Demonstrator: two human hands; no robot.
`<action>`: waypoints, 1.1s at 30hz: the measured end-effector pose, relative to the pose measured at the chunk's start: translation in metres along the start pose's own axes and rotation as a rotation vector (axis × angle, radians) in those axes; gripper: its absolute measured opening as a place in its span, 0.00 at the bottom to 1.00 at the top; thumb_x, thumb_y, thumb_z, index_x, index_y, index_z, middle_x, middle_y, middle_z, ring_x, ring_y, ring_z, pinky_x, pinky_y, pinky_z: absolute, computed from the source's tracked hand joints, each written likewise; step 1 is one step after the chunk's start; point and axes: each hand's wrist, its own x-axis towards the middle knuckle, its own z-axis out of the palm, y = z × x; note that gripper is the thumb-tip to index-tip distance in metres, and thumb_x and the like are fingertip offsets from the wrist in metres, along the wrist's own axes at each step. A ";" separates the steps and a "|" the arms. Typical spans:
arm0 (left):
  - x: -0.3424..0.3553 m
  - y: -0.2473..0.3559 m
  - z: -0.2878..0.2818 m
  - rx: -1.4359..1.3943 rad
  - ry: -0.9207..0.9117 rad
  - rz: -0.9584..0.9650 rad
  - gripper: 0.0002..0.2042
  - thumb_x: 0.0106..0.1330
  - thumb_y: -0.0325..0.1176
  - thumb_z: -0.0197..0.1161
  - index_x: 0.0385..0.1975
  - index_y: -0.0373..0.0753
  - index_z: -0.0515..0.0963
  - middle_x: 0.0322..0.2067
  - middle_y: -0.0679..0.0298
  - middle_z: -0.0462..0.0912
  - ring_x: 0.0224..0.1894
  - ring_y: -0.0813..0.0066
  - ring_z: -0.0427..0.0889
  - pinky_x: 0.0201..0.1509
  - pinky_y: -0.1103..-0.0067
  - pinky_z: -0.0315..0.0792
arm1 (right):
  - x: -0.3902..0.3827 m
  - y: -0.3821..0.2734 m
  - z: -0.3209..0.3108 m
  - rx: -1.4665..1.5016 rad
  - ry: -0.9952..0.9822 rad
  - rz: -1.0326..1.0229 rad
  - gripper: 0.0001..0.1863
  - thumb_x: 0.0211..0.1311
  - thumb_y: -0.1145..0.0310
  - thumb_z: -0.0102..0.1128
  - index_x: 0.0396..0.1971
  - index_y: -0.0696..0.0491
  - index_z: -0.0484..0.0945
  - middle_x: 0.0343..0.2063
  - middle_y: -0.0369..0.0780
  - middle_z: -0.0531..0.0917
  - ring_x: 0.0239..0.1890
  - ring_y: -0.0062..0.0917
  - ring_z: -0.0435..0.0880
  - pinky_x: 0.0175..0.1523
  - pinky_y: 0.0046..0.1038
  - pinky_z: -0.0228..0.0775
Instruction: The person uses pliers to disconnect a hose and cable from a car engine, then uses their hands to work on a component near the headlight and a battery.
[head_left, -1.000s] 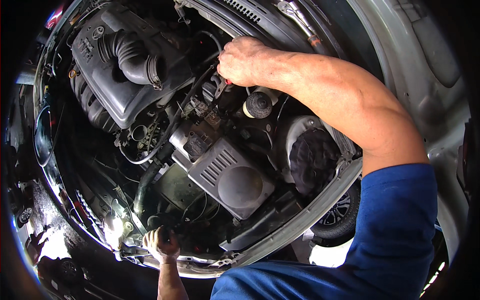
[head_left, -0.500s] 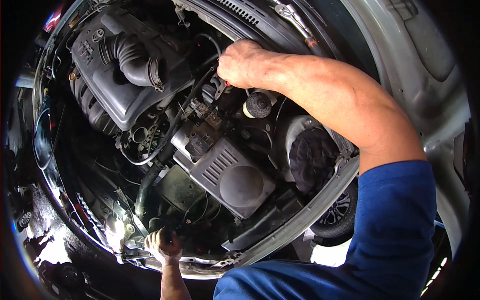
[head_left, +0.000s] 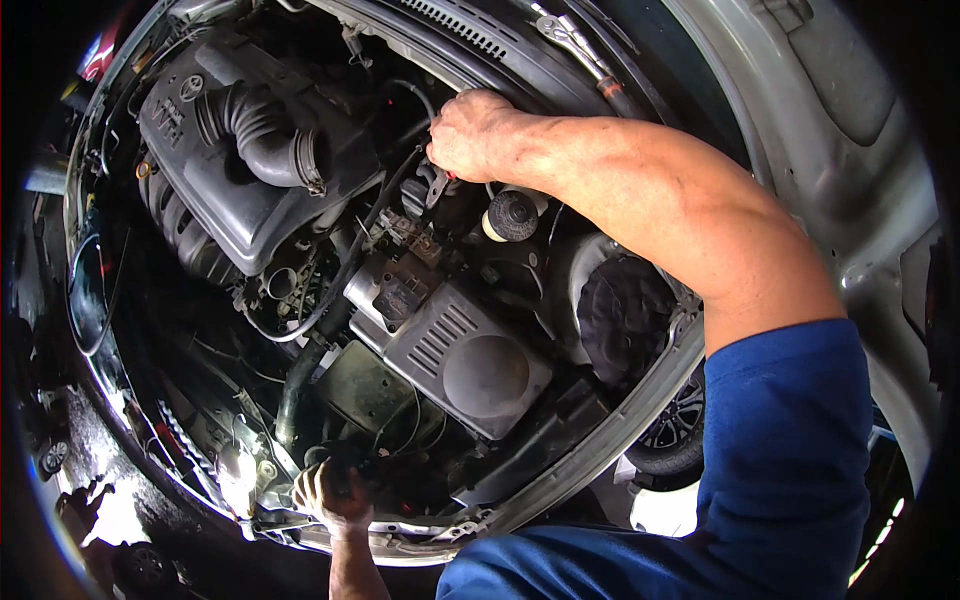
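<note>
Near edge: the left hand [head_left: 335,497] is closed in a fist over the front lip of the engine bay [head_left: 420,545], apparently gripping the painted metal edge as a brace; nothing else can be made out in it. Just left of it, a small bright lamp [head_left: 232,468] is seen low among wiring.

Middle: a grey ribbed plastic box [head_left: 465,355] with a round domed bulge is noted, matte and dusty. Left of it, a black engine cover [head_left: 225,175] carries a corrugated rubber intake hose [head_left: 262,130], ringed by a metal clamp.

Far: the right hand [head_left: 478,135] is curled tight at the rear of the bay, fingers pinched on a small red-tipped part [head_left: 450,176], too hidden to be identified. A pale reservoir with black round cap [head_left: 512,214] sits just below.

Judged: a fitting at the back is being worked by feel. A firm, small grip in cramped space is called for next.
</note>
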 end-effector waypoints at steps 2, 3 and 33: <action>0.019 0.002 0.008 -0.280 0.042 -0.060 0.10 0.57 0.32 0.58 0.35 0.35 0.77 0.31 0.55 0.79 0.34 0.56 0.77 0.43 0.67 0.68 | -0.001 -0.004 -0.003 0.012 -0.015 -0.005 0.11 0.60 0.64 0.55 0.38 0.48 0.84 0.41 0.39 0.84 0.46 0.33 0.83 0.48 0.35 0.77; 0.034 0.006 0.014 -0.416 0.068 -0.093 0.09 0.60 0.31 0.55 0.35 0.34 0.77 0.30 0.54 0.79 0.33 0.55 0.77 0.41 0.69 0.69 | 0.001 -0.004 -0.001 0.010 0.012 0.005 0.11 0.60 0.64 0.55 0.38 0.48 0.84 0.40 0.39 0.84 0.45 0.33 0.83 0.47 0.35 0.77; 0.347 0.076 0.191 -1.652 -1.299 0.006 0.43 0.35 0.19 0.74 0.60 0.33 0.65 0.39 0.63 0.80 0.43 0.74 0.79 0.48 0.79 0.73 | -0.002 -0.004 0.015 -0.104 0.106 0.028 0.11 0.61 0.61 0.57 0.41 0.45 0.82 0.39 0.37 0.80 0.48 0.28 0.79 0.56 0.33 0.68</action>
